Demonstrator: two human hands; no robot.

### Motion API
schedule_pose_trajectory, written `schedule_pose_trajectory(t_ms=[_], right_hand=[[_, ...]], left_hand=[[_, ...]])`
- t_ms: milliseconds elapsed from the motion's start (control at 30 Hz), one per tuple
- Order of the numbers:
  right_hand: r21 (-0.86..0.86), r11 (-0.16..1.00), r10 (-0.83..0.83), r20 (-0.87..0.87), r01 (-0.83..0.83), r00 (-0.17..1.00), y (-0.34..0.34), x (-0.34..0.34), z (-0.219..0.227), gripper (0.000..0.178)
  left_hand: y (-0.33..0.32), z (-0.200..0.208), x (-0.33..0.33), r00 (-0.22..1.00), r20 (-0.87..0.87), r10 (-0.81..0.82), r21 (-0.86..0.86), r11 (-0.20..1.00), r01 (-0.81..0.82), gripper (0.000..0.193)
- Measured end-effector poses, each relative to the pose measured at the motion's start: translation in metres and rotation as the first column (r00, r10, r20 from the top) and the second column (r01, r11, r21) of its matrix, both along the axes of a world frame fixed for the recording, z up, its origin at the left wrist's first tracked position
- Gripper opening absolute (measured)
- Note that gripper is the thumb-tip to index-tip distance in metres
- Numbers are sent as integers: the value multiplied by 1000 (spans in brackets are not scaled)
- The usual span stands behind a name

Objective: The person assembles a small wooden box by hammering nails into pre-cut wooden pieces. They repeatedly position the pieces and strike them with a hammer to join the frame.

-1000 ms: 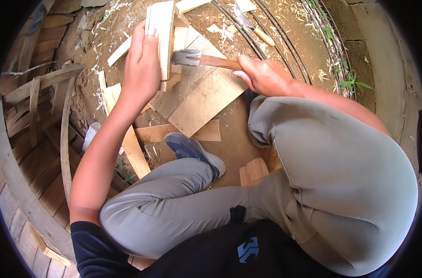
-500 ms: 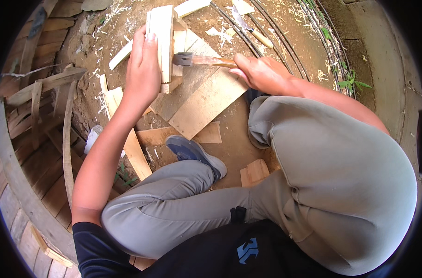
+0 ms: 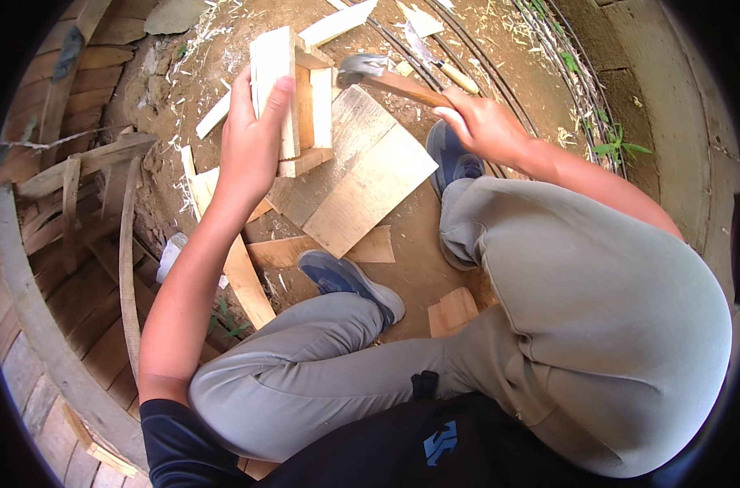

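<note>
My left hand [image 3: 254, 134] grips a small wooden box frame [image 3: 274, 89] by its left board, the thumb lying over the edge. The frame is tilted, so the hollow between its boards shows. In my right hand [image 3: 485, 126] is a hammer [image 3: 407, 85], held by its wooden handle. Its metal head is just right of the frame, apart from it. Beneath the frame, flat wooden boards [image 3: 370, 187] lie on the dirt ground.
A knife with a pale handle [image 3: 461, 79] lies beyond the hammer, near dark rods [image 3: 492, 65]. Wood strips [image 3: 244, 281] and shavings are scattered about. A slatted wooden structure [image 3: 32, 276] stands at left. A wood block [image 3: 453, 311] lies between my legs.
The hammer has swung away from the frame, up and to the right. My left hand has turned the frame, so more of its inside shows.
</note>
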State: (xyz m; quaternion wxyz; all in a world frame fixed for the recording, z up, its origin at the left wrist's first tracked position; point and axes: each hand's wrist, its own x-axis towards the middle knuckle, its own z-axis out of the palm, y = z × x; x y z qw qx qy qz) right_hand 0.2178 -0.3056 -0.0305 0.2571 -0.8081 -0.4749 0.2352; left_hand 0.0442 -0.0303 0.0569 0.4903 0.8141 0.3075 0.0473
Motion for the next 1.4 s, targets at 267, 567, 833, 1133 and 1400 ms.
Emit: schedule_pose_trajectory(t_ms=[267,567,833,1133,1400], right_hand=[[167,977,-111,-144,135,983,-7,4,12,24],[127,990,-41,-93,53,995,-16,12,35,17],[-25,999,-31,23,31,999,8,8,66,22],[-108,992,82,162,-65,983,0,-5,45,23],[-99,995,-14,107,25,994,8,-11,51,28]], left_hand=[[44,3,-22,980,-40,194,-412,891,-193,50],[72,-78,-71,967,-253,22,268,962,48,75],[61,-80,-64,965,-257,-46,-46,998,35,76],[57,-75,-62,975,-217,-47,-100,995,26,73],[63,-84,-62,968,-229,-105,-112,990,81,74]])
